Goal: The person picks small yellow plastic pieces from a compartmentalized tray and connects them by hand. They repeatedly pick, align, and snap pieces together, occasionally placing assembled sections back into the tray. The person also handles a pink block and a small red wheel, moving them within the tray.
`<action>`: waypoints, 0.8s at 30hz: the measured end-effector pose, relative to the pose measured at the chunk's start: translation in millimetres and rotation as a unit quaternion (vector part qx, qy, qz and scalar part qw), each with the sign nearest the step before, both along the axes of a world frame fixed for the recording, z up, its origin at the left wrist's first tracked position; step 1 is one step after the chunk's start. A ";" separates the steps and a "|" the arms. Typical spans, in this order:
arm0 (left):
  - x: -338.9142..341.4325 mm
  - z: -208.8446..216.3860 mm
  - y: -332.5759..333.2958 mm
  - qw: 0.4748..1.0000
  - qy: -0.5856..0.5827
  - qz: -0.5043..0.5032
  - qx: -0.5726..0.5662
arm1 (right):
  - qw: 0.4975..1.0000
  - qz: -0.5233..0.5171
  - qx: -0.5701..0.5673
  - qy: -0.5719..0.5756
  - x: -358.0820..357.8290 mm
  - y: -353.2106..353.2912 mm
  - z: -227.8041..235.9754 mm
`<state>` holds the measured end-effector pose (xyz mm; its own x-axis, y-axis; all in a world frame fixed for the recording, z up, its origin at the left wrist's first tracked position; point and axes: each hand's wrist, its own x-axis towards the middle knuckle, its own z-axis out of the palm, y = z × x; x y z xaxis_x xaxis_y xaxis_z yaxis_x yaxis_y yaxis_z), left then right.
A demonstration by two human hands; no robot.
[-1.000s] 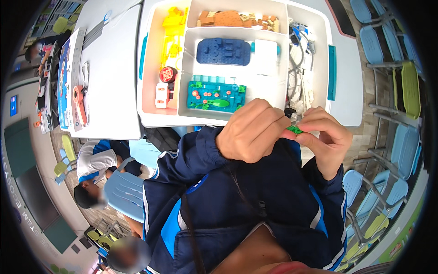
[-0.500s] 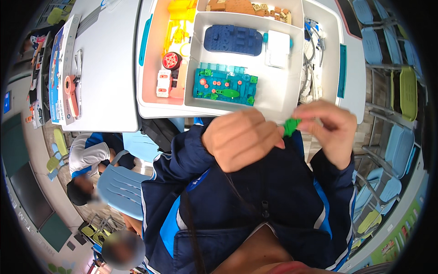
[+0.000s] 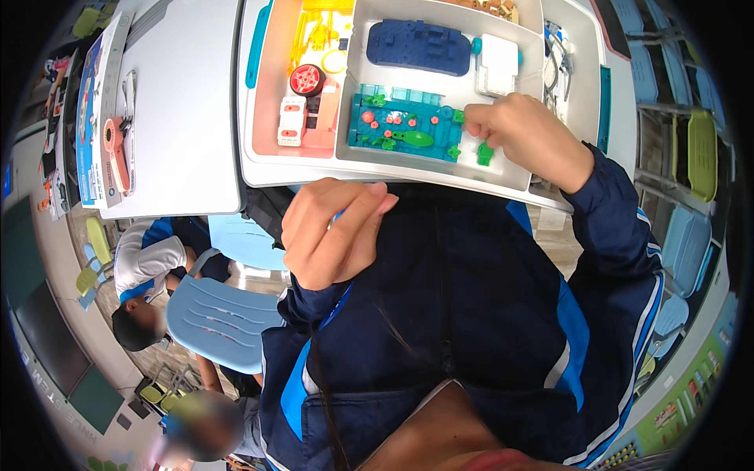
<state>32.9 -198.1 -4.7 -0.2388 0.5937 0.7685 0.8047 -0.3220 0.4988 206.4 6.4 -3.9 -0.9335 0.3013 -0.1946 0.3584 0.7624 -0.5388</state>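
My right hand (image 3: 528, 137) reaches into the white tray (image 3: 440, 177), fingers curled, tips at the right corner of a teal plate (image 3: 404, 149). What they grip, if anything, is hidden. A green leaf-like piece (image 3: 485, 154) shows just below those fingers; whether it touches them I cannot tell. The plate carries small pink flowers (image 3: 367, 117), green leaves and a long green leaf (image 3: 413, 138). In front of the tray my left hand (image 3: 334, 231) is raised with its fingers bent and thumb near the index tip, nothing visible in them.
Farther back in the tray lie a dark blue brick base (image 3: 419, 47) and a white block (image 3: 497, 67). A side compartment holds a red-hubbed wheel (image 3: 306, 80) and yellow parts (image 3: 318, 39). Left stands another table (image 3: 181, 118); a light blue chair (image 3: 224, 318) and seated people are beyond.
My hands have parted: the right moved forward into the tray, the left drew left. The green piece, earlier between both hands, is now by the teal plate. The tray shifted slightly in view.
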 end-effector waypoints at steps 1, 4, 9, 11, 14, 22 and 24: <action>-0.9 -1.2 -1.1 1.000 -0.005 0.010 -0.009 | 1.000 0.006 0.009 0.011 2.2 1.4 -3.4; -1.1 -1.3 -0.7 0.999 -0.014 0.012 -0.038 | 0.999 0.009 0.017 0.031 3.5 -2.3 -1.4; 0.8 -0.6 1.3 0.997 -0.017 0.007 -0.071 | 0.991 -0.002 0.107 0.076 19.4 -0.1 15.1; 2.1 -3.8 -1.0 0.997 -0.040 0.034 -0.064 | 0.979 -0.007 0.142 0.148 31.9 6.5 27.5; 6.7 -11.4 -13.0 0.964 -0.201 0.132 -0.115 | 0.976 -0.112 0.118 0.145 60.7 22.7 67.3; 9.5 -23.3 -10.6 0.829 -0.448 0.141 -0.304 | 0.936 -0.280 0.134 0.164 137.0 48.4 46.3; 8.4 -25.1 -10.5 0.828 -0.455 0.129 -0.302 | 0.933 -0.296 0.117 0.166 140.3 41.4 37.7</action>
<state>41.2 -208.7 -29.8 -0.7338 0.6433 -0.2183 0.0098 0.3313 0.9435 346.7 47.8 33.8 -0.5878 0.7808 0.2117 0.5960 0.5949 -0.5393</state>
